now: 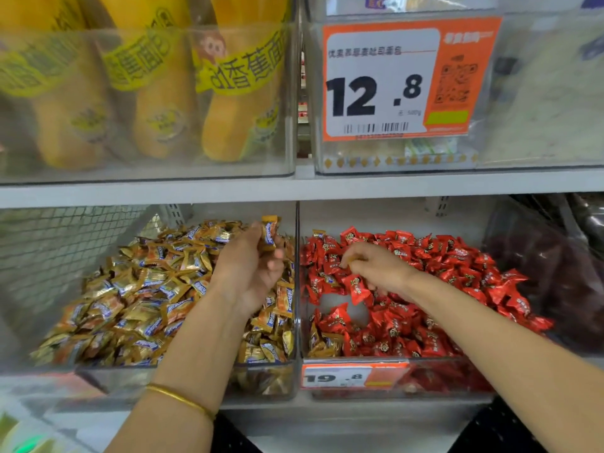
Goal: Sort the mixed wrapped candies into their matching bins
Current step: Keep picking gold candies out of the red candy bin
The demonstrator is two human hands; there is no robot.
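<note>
The gold candies (137,289) wear crinkled, glossy, foil-like wrappers with a metallic sheen; the gold candy (269,232) pinched in the left hand (255,266) has the same shine; the red candies (457,273) sit in slick, shiny plastic film; the bins (114,384) are clear, smooth hard plastic; the shelf (327,186) looks like matt, pale painted metal; the mesh (65,230) is thin wire; the price tag (392,83) is printed paper; the bangle (179,398) is polished gold-coloured metal.
</note>
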